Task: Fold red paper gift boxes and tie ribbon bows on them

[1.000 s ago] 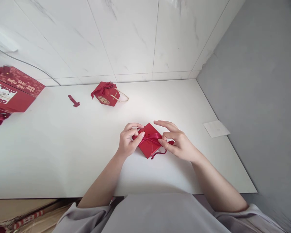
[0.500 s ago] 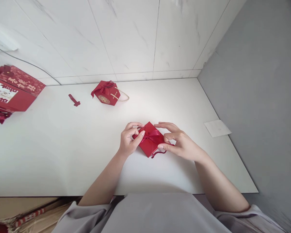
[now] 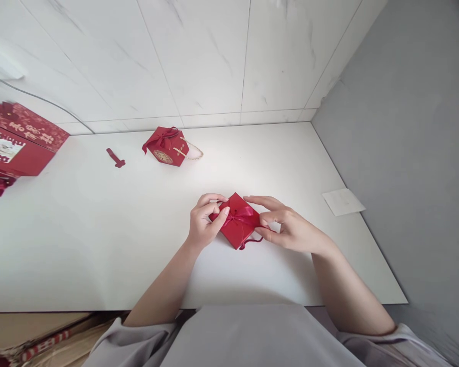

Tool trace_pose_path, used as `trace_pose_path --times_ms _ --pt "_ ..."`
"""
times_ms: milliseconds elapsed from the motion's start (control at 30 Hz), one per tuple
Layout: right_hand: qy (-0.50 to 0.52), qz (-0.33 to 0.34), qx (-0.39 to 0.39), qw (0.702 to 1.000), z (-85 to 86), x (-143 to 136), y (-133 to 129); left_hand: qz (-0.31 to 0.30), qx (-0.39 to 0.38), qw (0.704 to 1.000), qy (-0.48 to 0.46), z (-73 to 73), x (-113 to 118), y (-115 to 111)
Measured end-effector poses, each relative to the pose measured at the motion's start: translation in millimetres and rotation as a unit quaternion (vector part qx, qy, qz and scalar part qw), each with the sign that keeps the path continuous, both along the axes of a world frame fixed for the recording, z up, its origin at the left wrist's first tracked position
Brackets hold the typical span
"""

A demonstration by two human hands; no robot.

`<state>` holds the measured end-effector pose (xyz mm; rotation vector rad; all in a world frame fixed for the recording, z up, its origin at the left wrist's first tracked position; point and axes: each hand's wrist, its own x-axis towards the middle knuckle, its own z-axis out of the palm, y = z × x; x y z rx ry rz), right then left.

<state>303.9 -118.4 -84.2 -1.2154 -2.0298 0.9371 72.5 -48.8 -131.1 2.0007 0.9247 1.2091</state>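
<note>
My left hand (image 3: 202,223) holds red box (image 3: 234,236); right hand (image 3: 294,229) narrow by ribbon (image 3: 245,212), hold unclear. Better press lightly, smooth loops.

Red packaging (image 3: 30,145) sits at left; right of it are 1 strip (image 3: 116,158), then 1 roped box (image 3: 167,148). 1 paper (image 3: 343,202) lies at right.

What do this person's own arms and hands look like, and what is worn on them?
The left hand and right hand show no gloves or watch. The sleeves are plain grey and loose, ending near the elbows.
</note>
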Motion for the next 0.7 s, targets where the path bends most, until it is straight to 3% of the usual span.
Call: trace_pose_path --times_ms 333,500,700 --pt "-0.072 -0.038 0.037 0.996 -2.6 -8.3 -3.9 0.017 0.016 1.0 -0.01 -0.6 0.1 0.5" --pt "-0.159 -0.132 0.103 0.973 -3.9 -24.4 -10.9 0.029 0.03 0.999 -0.002 0.0 0.6 -0.1" --pt "-0.09 -0.135 0.105 0.981 -7.7 -22.5 -10.4 0.021 0.036 0.999 -0.009 0.2 0.9 0.6"
